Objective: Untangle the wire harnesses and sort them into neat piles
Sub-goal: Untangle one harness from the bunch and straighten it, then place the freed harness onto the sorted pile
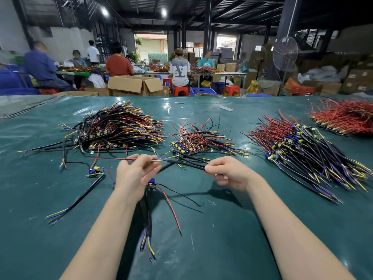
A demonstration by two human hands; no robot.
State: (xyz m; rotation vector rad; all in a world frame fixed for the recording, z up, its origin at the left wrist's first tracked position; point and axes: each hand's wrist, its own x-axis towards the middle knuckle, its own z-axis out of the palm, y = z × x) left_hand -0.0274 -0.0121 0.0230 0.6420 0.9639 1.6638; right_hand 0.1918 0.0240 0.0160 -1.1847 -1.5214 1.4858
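Black-sheathed and drawn out level just above a green table mat (pixel 222 229): held one wire harness (pixel 185 163) between both hands, near the front of the bench. Pinched its bared yellow, blue and purple leads with the left hand (pixel 132 174), thumb and curled fingers (pixel 150 167) closed on them, a red lead poking out past the knuckles to the left. Gripped the black sheath farther along with the right hand (pixel 228 172), fingers wrapped round it and tucked under the palm. Had a second harness (pixel 151 181) lying under the left hand, its blue component just beside the palm, red and black leads trailing toward the near edge; could not tell whether touched by that hand. Had four heaps across the far half of the mat: at left, a large pile (pixel 121 126) of black harnesses with yellow and purple tips; in the middle, just beyond the held harness, a small tangle (pixel 199 138) of red and black leads; to the right, a long fanned pile (pixel 302 146) of black and red; at the far right corner, a mostly red pile (pixel 347 120), well apart from the hands. Had one stray harness (pixel 96 171) left of the left hand, its black cable bending toward the near edge. Shared the hall with seated workers (pixel 179 71) at tables heaped with wiring, an open cardboard box (pixel 135 84), red stools (pixel 181 91) and a pedestal fan (pixel 285 54).
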